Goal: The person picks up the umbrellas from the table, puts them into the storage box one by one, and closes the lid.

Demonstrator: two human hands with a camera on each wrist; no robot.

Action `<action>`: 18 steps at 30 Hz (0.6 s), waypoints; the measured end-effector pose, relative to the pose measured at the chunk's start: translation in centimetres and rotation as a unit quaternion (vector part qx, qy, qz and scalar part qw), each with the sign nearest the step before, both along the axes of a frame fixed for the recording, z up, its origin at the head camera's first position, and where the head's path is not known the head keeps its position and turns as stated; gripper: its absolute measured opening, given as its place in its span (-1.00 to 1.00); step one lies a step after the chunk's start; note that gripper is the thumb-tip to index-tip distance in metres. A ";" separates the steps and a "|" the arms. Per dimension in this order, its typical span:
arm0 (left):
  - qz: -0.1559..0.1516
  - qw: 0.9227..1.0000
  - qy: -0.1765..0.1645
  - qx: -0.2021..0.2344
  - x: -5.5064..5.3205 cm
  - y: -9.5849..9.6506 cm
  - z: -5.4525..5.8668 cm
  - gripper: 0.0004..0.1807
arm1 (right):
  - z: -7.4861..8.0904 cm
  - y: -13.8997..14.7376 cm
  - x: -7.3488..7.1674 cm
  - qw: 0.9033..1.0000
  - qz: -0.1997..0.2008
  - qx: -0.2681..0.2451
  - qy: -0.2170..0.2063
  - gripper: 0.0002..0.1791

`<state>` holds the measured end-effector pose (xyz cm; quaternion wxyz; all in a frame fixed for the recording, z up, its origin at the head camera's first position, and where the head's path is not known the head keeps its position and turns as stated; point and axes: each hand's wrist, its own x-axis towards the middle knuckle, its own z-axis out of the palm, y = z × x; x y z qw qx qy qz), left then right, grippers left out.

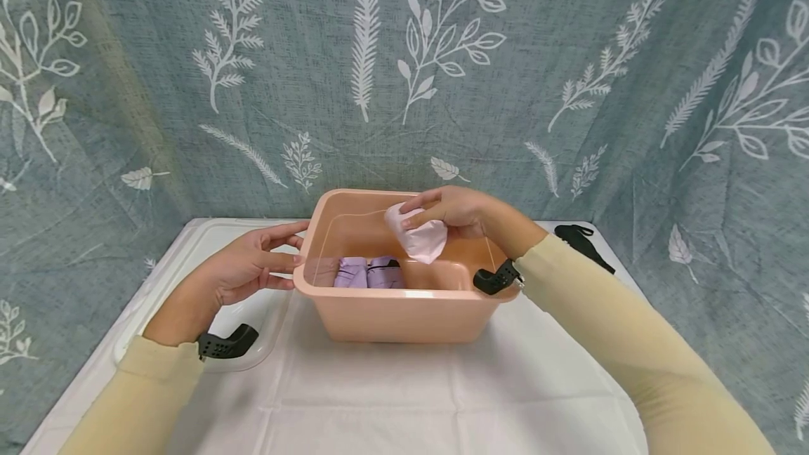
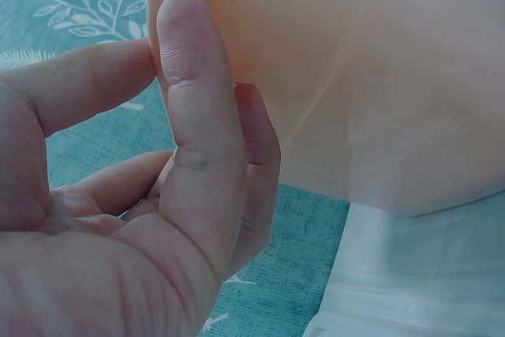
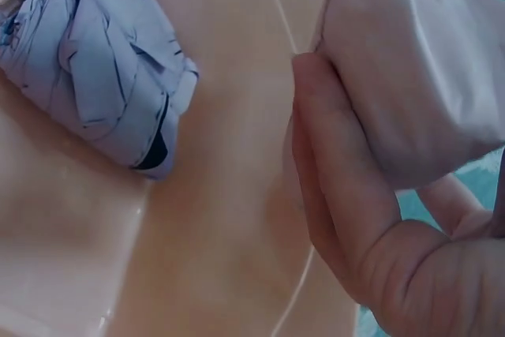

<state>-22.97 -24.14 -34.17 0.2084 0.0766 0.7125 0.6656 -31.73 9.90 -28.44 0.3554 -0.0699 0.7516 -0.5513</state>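
Observation:
A peach plastic basin (image 1: 404, 318) stands upright on the white-covered table. At its left end, my left hand (image 1: 253, 265) rests its fingertips on the rim, fingers loosely extended; the left wrist view shows the thumb (image 2: 189, 61) against the edge. Inside the basin, my right hand (image 1: 458, 213) pinches a pale pink folded cloth bundle (image 1: 420, 234) between thumb and fingers, raised over the right half. In the right wrist view the cloth (image 3: 426, 76) looks smooth and compact. Two lilac folded cloth bundles (image 1: 366, 274) lie at the basin's left side, one with a black patch.
A white plastic lid or tray (image 1: 234, 364) lies flat at the left, partly under my left forearm. At the back right corner lies a black pouch-like item (image 1: 578, 241) with a loop. A green patterned curtain (image 1: 379, 146) hangs behind the table and at its sides.

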 end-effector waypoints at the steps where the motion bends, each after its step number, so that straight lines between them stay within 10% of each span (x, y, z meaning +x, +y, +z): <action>1: 0.000 1.000 0.001 -0.001 0.0 0.0 0.0 -0.15 | -0.1 0.0 -0.1 1.000 0.005 -0.002 -0.007 -0.45; 18: -0.001 1.000 0.005 0.000 0.0 -0.2 -0.3 -0.13 | -1.8 -0.6 -1.4 0.996 0.064 0.026 -0.062 -0.38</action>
